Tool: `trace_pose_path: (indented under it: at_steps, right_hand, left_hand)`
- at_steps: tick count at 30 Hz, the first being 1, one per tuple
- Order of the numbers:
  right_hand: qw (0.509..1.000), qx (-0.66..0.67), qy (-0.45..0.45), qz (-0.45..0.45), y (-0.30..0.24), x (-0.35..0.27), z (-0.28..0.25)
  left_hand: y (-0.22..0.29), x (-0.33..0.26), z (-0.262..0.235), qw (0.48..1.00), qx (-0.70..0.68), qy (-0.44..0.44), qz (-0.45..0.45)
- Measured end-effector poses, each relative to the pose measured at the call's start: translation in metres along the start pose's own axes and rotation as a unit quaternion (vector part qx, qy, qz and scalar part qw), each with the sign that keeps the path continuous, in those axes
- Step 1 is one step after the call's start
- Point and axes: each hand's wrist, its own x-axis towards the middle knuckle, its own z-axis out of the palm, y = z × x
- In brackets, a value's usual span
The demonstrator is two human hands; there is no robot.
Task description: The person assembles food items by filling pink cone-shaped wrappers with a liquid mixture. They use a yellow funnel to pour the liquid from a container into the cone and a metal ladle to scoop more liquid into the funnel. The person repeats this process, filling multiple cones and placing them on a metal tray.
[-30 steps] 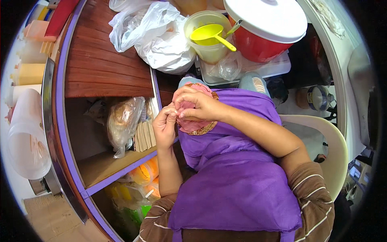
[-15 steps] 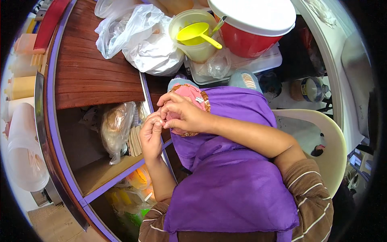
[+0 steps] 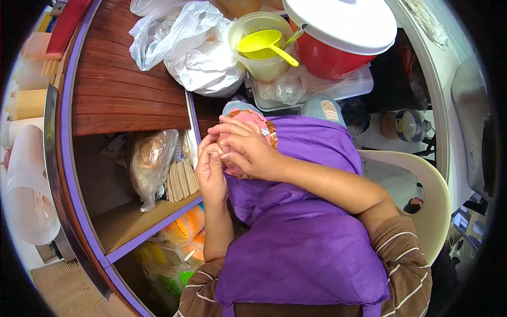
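My left hand [image 3: 212, 171] and my right hand [image 3: 249, 150] meet over my lap, fingertips touching. The left fingers are drawn together in a pinch, thumb pointing up. Over them curl the fingers of the right hand, its thumb against the left one. Whatever lies between the fingers, if anything, is hidden. Just beneath both hands a pink cloth [image 3: 240, 168] with a brown patterned trim and a small white tag rests on my purple apron [image 3: 311, 140].
To the left stands a wooden cabinet [image 3: 132, 68] with an open shelf holding bagged bread [image 3: 150, 164] and a stack of brown paper pieces [image 3: 181, 181]. Ahead are white plastic bags [image 3: 203, 63], a tub [image 3: 264, 68] with a yellow-green ladle [image 3: 261, 43], and a red bucket [image 3: 330, 58] with a white lid.
Both hands have shifted slightly to the right, still together. The right fingers now reach further over the left ones. The whole view has moved a little.
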Motion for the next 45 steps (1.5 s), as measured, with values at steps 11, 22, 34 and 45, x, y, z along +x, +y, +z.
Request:
trace_pose_path:
  at_steps: [11,22,34,45]
  right_hand:
    - [0.978,-0.2,0.008,-0.056,-0.022,0.001,-0.015]
    - [0.925,-0.352,0.048,-0.138,-0.036,0.0,-0.013]
    - [0.825,0.426,0.046,0.368,-0.048,-0.008,-0.005]
    - [0.974,-0.209,-0.038,-0.084,-0.051,0.009,-0.008]
  left_hand:
    - [0.005,-0.009,0.015,0.978,0.155,0.099,0.103]
    - [0.014,-0.009,0.025,0.967,0.194,0.12,0.114]
    - [0.02,-0.018,0.025,0.973,0.145,0.096,0.154]
    - [0.02,-0.017,0.01,0.973,-0.2,0.094,0.072]
